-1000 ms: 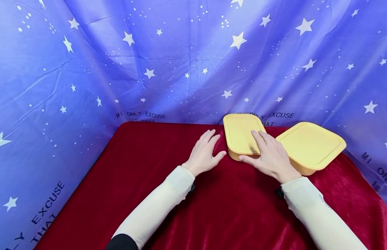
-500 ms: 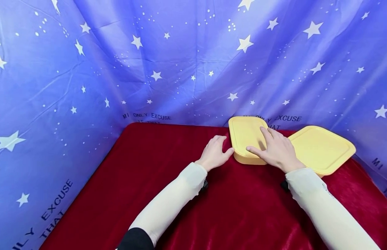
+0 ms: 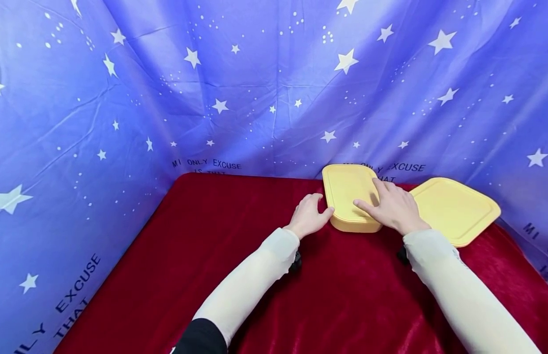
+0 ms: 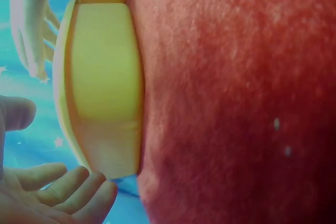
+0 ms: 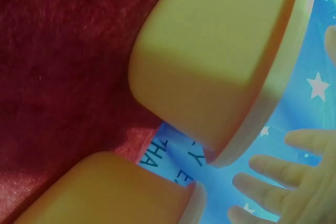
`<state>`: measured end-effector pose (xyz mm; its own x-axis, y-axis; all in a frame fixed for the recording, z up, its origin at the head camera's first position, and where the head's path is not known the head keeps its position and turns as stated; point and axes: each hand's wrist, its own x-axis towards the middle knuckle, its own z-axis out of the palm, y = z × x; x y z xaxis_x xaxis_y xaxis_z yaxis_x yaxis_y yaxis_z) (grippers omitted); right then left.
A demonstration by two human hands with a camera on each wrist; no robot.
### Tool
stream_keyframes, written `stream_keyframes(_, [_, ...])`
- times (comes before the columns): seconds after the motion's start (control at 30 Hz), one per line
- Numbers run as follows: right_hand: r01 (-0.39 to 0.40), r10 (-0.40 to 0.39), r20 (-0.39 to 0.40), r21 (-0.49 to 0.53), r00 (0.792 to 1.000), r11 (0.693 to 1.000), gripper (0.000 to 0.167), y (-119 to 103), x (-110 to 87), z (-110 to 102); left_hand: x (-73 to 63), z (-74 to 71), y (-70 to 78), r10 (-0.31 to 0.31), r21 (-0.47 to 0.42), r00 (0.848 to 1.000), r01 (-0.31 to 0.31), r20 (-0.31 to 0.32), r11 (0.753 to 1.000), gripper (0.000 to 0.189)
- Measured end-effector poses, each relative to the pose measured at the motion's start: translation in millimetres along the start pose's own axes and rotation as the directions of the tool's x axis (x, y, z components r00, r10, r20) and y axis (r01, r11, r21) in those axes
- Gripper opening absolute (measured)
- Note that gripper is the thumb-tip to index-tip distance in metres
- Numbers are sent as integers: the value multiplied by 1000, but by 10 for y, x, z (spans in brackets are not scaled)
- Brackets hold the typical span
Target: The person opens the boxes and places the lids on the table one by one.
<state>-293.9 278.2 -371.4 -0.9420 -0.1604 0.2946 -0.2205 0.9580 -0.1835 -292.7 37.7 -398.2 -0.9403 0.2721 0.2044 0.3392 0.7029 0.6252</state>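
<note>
A yellow lidded food container [image 3: 350, 189] lies at the far side of the red cloth. My left hand [image 3: 308, 216] is at its left side, fingers loosely bent, thumb by the front-left corner; contact cannot be made out. In the left wrist view those fingers [image 4: 81, 195] are beside the container's side wall [image 4: 107, 66] and grip nothing. Over the container's right part is my right hand [image 3: 395, 206], fingers spread and thumb extended above the lid. The right wrist view has its fingers [image 5: 273, 192] apart from the container [image 5: 205, 40].
A second, larger-looking yellow lidded container [image 3: 457, 211] stands to the right, partly behind my right hand. Red velvet cloth [image 3: 203, 255] covers the table. A blue curtain with white stars [image 3: 265, 73] hangs behind and at both sides.
My left hand has come rightward up to the container's left side. My right hand has shifted right across the lid toward its right edge. The head view has shifted slightly.
</note>
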Motion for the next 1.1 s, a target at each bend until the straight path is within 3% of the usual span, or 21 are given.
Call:
stream_keyframes(0.23, [-36,37,74,-9,997,999,94,43,69,9,35,109,-10,-106,-71,994,107,11,992,49])
stream_keyframes(0.43, [-57,59,106,-19,993,998,72,56,81,19,38,167,-14,-175,-154,985,175,15,972,45])
stream_keyframes(0.67, [-63,70,134,-57,988,996,56,112,101,66,84,229,-22,-200,-234,980,196,9,952,34])
stream_keyframes(0.87, [-62,70,118,-65,991,996,28,134,116,84,109,276,-13,-229,-293,973,222,11,930,25])
stream_keyframes(1.1, [-112,121,138,-68,983,991,8,150,137,95,114,304,0,-264,-345,964,256,26,903,22])
